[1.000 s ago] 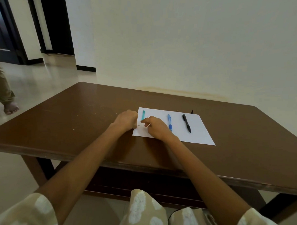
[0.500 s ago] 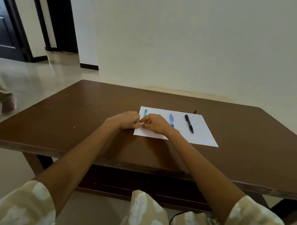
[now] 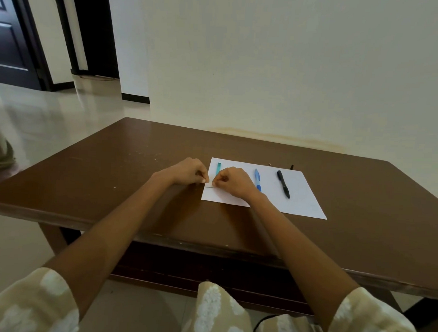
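- The left grip (image 3: 187, 172) has its fingers curled, the tips pinching one end of a thin sliver (image 3: 210, 187) over the left edge of the paper sheet (image 3: 294, 194), about mid-worktop (image 3: 111, 186). The pinch has very little to hold. A slip would likely drop the sliver onto the dark wood, where it would be hard to spot.
- The sliver spans the narrow gap between the two grips and is too small to identify. An uneven pull or twist could bend it or flick it away.
- The right grip (image 3: 233, 182) is curled the same way and pinches the other end, with its wrist over the sheet. Any drag of that wrist could shift the paper and set everything on it rolling.
- The teal pen part (image 3: 218, 167) lies just behind the knuckles, where a forward jerk would knock it toward the far edge.
- The blue pen (image 3: 257, 180) lies just beside the right grip and could be nudged. The black pen (image 3: 283, 183) lies further right.
- Two tiny bits (image 3: 270, 164) at the sheet's far edge could roll off and get lost.
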The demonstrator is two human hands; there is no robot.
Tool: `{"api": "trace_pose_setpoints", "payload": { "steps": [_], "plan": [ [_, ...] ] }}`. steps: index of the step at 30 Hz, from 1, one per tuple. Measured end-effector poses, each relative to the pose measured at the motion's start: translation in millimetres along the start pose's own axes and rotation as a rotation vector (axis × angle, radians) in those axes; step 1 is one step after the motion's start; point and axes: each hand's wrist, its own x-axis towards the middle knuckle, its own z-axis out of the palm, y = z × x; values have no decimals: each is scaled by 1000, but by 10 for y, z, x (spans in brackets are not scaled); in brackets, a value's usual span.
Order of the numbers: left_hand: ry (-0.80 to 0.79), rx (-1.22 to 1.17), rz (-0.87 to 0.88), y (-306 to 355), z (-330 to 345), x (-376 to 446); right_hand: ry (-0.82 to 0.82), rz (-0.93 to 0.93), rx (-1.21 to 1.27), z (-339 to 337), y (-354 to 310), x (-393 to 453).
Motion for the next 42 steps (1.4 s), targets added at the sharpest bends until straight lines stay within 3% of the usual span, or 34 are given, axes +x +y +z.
{"api": "trace_pose_setpoints", "payload": {
  "steps": [4, 16, 21, 34, 38, 42],
  "plan": [
    [-14, 36, -11, 54, -22, -4, -9, -3, -29, -6, -7, -19],
    [-167, 468, -2, 319, -4, 111, 2, 8, -23, 8, 14, -8],
    [-213, 507, 1, 330, -1, 110, -56, -38, -1, -45, 21, -24],
    [-169, 340, 29, 251, -35, 59, 56, -43, -3, 50, 50, 13],
    [-46, 62, 23, 193, -95, 24, 69, -32, 75, -13, 41, -24],
    [155, -40, 17, 244, -11, 51, 126, -27, 179, -119, 22, -131]
  ]
}}
